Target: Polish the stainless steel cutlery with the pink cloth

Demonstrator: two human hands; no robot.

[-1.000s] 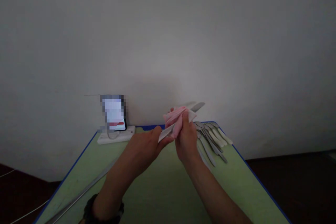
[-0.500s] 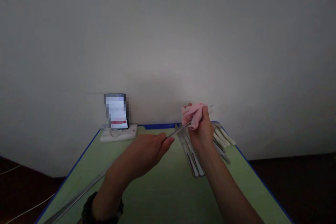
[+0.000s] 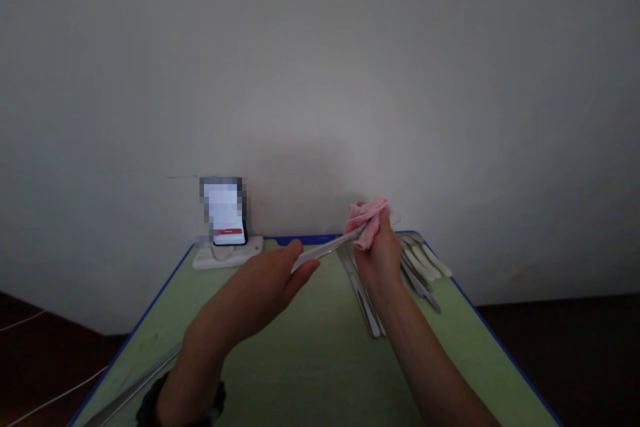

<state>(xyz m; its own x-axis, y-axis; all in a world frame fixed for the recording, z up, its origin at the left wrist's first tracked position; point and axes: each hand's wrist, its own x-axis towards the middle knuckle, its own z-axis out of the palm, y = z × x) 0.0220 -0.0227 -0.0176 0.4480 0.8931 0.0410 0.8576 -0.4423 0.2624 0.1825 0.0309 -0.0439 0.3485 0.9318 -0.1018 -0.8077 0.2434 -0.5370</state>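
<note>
My left hand [image 3: 270,277] is closed on the end of a silver table knife [image 3: 327,248], which slants up to the right. The knife's far end disappears into a pink cloth [image 3: 367,220]. My right hand [image 3: 383,250] wraps the cloth around that part, its fingers mostly hidden behind the folds. Below the right hand, silver table knives [image 3: 361,303] lie side by side on the light green table [image 3: 300,360], partly covered by the right forearm.
Right of my forearm lie several utensils with cream handles [image 3: 425,263] and metal ones [image 3: 423,290]. A lit phone [image 3: 229,213] stands on a white power strip [image 3: 227,255] at the back left. Long metal pieces [image 3: 135,387] lie at the front left. A wall [image 3: 320,80] rises behind.
My left hand has moved left and slightly up, drawing the knife back through the cloth. The tip that stuck out past the cloth is hidden now. My right hand has shifted slightly left.
</note>
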